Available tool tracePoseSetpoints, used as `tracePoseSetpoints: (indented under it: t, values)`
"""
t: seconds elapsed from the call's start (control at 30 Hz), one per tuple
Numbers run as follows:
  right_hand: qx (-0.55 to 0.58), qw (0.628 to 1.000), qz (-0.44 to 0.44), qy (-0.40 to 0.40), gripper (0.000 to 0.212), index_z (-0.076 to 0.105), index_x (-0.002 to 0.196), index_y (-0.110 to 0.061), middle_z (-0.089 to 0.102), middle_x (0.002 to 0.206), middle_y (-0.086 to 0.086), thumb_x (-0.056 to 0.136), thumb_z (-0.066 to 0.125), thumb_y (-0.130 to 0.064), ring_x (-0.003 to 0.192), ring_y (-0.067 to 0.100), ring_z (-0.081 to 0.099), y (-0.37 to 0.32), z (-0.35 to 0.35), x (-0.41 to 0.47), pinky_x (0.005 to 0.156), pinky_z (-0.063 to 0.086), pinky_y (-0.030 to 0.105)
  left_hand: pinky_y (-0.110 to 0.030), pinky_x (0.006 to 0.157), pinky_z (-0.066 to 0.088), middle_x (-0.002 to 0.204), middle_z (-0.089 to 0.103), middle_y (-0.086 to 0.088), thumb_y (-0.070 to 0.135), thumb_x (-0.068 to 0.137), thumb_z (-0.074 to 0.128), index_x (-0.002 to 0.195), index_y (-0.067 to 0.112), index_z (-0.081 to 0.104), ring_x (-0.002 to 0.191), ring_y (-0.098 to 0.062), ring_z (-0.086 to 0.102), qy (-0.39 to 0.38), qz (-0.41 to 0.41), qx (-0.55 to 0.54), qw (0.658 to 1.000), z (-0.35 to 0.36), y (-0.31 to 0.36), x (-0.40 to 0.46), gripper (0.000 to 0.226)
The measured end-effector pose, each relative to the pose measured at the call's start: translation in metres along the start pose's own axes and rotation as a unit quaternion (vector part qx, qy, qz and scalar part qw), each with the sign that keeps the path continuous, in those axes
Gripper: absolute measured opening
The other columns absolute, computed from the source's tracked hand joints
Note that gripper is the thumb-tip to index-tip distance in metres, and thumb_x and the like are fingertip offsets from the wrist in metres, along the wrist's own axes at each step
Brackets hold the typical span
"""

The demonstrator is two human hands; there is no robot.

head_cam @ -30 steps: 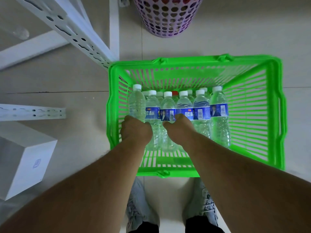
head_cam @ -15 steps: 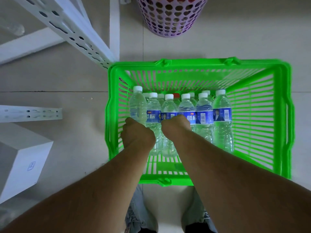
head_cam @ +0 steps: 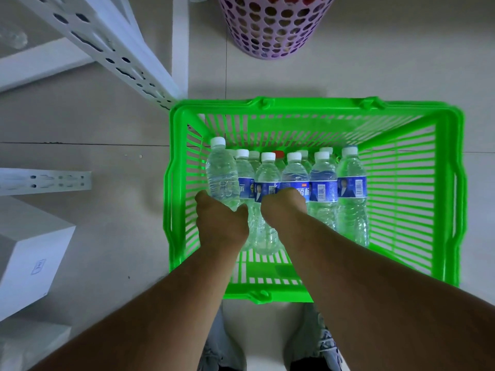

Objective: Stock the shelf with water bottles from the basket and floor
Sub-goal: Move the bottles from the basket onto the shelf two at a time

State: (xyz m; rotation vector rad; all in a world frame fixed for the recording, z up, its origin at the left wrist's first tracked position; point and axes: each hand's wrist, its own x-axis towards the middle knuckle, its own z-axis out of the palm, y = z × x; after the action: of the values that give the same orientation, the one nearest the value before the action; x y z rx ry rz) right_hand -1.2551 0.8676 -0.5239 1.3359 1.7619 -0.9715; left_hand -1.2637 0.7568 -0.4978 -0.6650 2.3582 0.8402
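I see my left hand (head_cam: 221,223) curled around the unlabelled clear plastic water bottle (head_cam: 222,174), and my right hand (head_cam: 284,207) gripping a blue-labelled clear bottle (head_cam: 294,174). Both stand upright, caps up, inside the slatted green plastic basket (head_cam: 450,199).

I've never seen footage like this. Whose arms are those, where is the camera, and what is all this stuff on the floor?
There is no machine here: these are a person's two bare arms, filmed by a camera worn on the head, looking down. Their shoes show at the bottom edge. On the tiled floor stands a green basket holding upright water bottles with white caps; one cap behind is red. The left hand grips the unlabelled bottle at the row's left end. The right hand is curled round a blue-labelled bottle in the middle. To the left are a white metal shelf frame and a white box; beyond the basket stands a purple holed bin.
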Motion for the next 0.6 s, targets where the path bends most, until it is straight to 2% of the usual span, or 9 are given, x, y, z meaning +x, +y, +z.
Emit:
tracePoseSetpoints:
  t: [0.1, 0.17, 0.2, 0.27, 0.33, 0.4, 0.47, 0.53, 0.6]
  values:
    - [-0.032, 0.999, -0.001, 0.003, 0.014, 0.057, 0.089, -0.005, 0.064, 0.116, 0.014, 0.092, 0.051, -0.017, 0.111, 0.029, 0.059, -0.002, -0.001, 0.001, 0.078, 0.048, 0.030, -0.038, 0.090, 0.051, 0.123, 0.056, -0.014, 0.020, 0.070, 0.083, 0.125, 0.006, 0.045, 0.106, -0.031, 0.060, -0.020, -0.007, 0.010, 1.000, -0.001, 0.000, 0.003, 0.068]
    - [-0.021, 1.000, 0.013, 0.015, 0.017, 0.058, 0.097, -0.005, 0.065, 0.113, 0.013, 0.090, 0.054, -0.020, 0.108, 0.028, 0.061, -0.002, 0.000, 0.002, 0.073, 0.045, 0.028, -0.036, 0.085, 0.053, 0.113, 0.061, -0.011, 0.017, 0.068, 0.081, 0.113, 0.009, 0.055, 0.098, -0.028, 0.063, -0.038, 0.012, 0.011, 0.999, -0.002, -0.002, 0.001, 0.053]
    - [-0.017, 1.000, 0.015, 0.018, 0.018, 0.058, 0.098, -0.005, 0.065, 0.108, 0.012, 0.089, 0.055, -0.020, 0.106, 0.027, 0.062, -0.004, 0.001, 0.000, 0.070, 0.043, 0.028, -0.034, 0.081, 0.054, 0.107, 0.064, -0.009, 0.016, 0.068, 0.080, 0.108, 0.010, 0.059, 0.093, -0.026, 0.064, -0.044, 0.020, 0.008, 0.999, -0.003, -0.003, -0.001, 0.046]
    - [-0.012, 1.000, 0.011, 0.015, 0.013, 0.051, 0.086, -0.006, 0.063, 0.098, 0.010, 0.088, 0.056, -0.018, 0.095, 0.025, 0.062, -0.008, 0.005, -0.002, 0.066, 0.041, 0.027, -0.032, 0.072, 0.055, 0.095, 0.069, -0.006, 0.013, 0.066, 0.079, 0.099, 0.013, 0.065, 0.083, -0.023, 0.068, -0.054, 0.030, 0.004, 0.998, -0.004, -0.004, -0.004, 0.035]
    - [-0.007, 1.000, 0.010, 0.012, 0.022, 0.045, 0.076, -0.007, 0.061, 0.091, 0.008, 0.088, 0.058, -0.018, 0.084, 0.024, 0.058, -0.014, 0.008, -0.003, 0.065, 0.041, 0.026, -0.033, 0.068, 0.057, 0.087, 0.070, -0.005, 0.011, 0.065, 0.077, 0.091, 0.016, 0.067, 0.077, -0.023, 0.069, -0.055, 0.026, 0.001, 0.998, -0.005, -0.005, -0.007, 0.028]
    - [0.004, 1.000, 0.012, 0.016, 0.017, 0.049, 0.090, -0.005, 0.062, 0.097, 0.010, 0.087, 0.060, -0.017, 0.088, 0.026, 0.060, -0.017, 0.008, -0.002, 0.067, 0.042, 0.027, -0.030, 0.064, 0.055, 0.082, 0.067, 0.000, 0.009, 0.065, 0.076, 0.082, 0.023, 0.062, 0.073, -0.022, 0.067, -0.043, 0.019, -0.011, 0.999, -0.007, -0.006, -0.007, 0.026]
    - [0.014, 0.999, 0.020, 0.025, 0.040, 0.043, 0.120, -0.005, 0.062, 0.115, 0.012, 0.086, 0.061, -0.016, 0.103, 0.031, 0.062, -0.017, 0.008, 0.000, 0.071, 0.042, 0.030, -0.030, 0.065, 0.054, 0.084, 0.063, 0.002, 0.010, 0.065, 0.077, 0.080, 0.028, 0.054, 0.074, -0.021, 0.065, -0.037, 0.014, -0.017, 0.999, -0.008, -0.008, -0.006, 0.033]
    - [-0.019, 0.999, 0.006, 0.026, 0.051, 0.042, 0.129, -0.005, 0.060, 0.124, 0.013, 0.087, 0.063, -0.025, 0.110, 0.033, 0.060, -0.014, 0.008, 0.002, 0.079, 0.047, 0.031, -0.038, 0.074, 0.057, 0.097, 0.063, -0.005, 0.013, 0.066, 0.077, 0.093, 0.021, 0.056, 0.084, -0.025, 0.065, -0.042, 0.008, -0.012, 0.999, -0.008, -0.010, -0.004, 0.036]
    - [-0.048, 0.999, -0.004, 0.020, 0.056, 0.050, 0.129, -0.006, 0.059, 0.126, 0.014, 0.086, 0.063, -0.039, 0.111, 0.033, 0.060, -0.014, 0.009, 0.006, 0.091, 0.051, 0.036, -0.044, 0.078, 0.057, 0.103, 0.062, -0.007, 0.014, 0.066, 0.077, 0.101, 0.017, 0.056, 0.089, -0.028, 0.064, -0.040, 0.010, -0.008, 0.999, -0.008, -0.012, -0.003, 0.041]
